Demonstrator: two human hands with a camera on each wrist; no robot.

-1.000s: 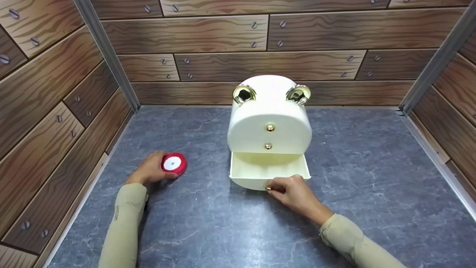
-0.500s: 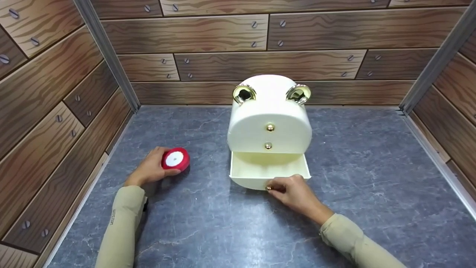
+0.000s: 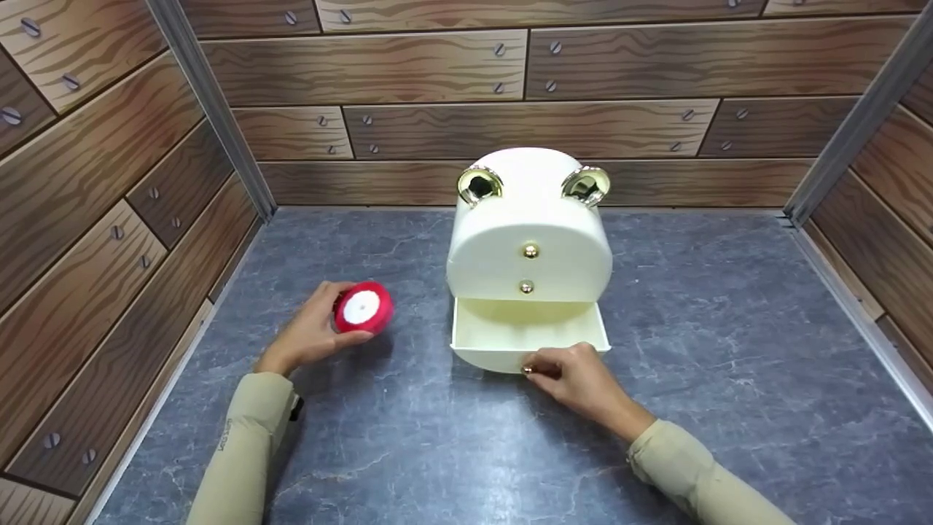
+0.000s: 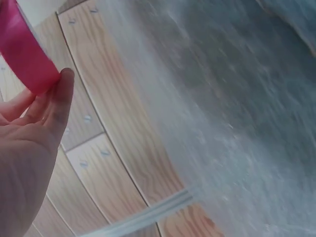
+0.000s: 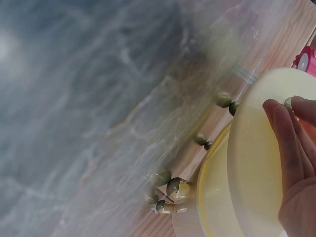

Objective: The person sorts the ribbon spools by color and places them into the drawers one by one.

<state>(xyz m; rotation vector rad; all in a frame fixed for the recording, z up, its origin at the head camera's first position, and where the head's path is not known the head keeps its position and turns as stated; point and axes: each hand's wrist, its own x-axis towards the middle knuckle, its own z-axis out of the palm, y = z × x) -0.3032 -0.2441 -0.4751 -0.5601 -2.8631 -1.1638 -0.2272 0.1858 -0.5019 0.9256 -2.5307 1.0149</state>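
My left hand (image 3: 310,334) holds a roll of red ribbon (image 3: 363,307) with a white face, thumb on its near side and fingers on the far side. The roll is tilted, with its shadow on the table below; in the left wrist view the fingertips press its pink-red band (image 4: 27,54). To the right stands a cream drawer box (image 3: 528,204) with a rounded top. Its bottom drawer (image 3: 528,324) is pulled out, and nothing shows inside. With thumb and fingers my right hand (image 3: 583,383) pinches that drawer's gold knob (image 5: 288,102).
Two gold ring-shaped ornaments, left (image 3: 479,185) and right (image 3: 585,185), stick up from the box. Two more gold knobs, upper (image 3: 531,251) and lower (image 3: 526,286), sit on its front. Wood-patterned walls (image 3: 437,65) enclose the grey marbled table (image 3: 729,350) at the back and sides.
My left hand has lifted the ribbon roll and carried it to the right and slightly farther back, toward the box. The right hand and the drawer have stayed where they were.
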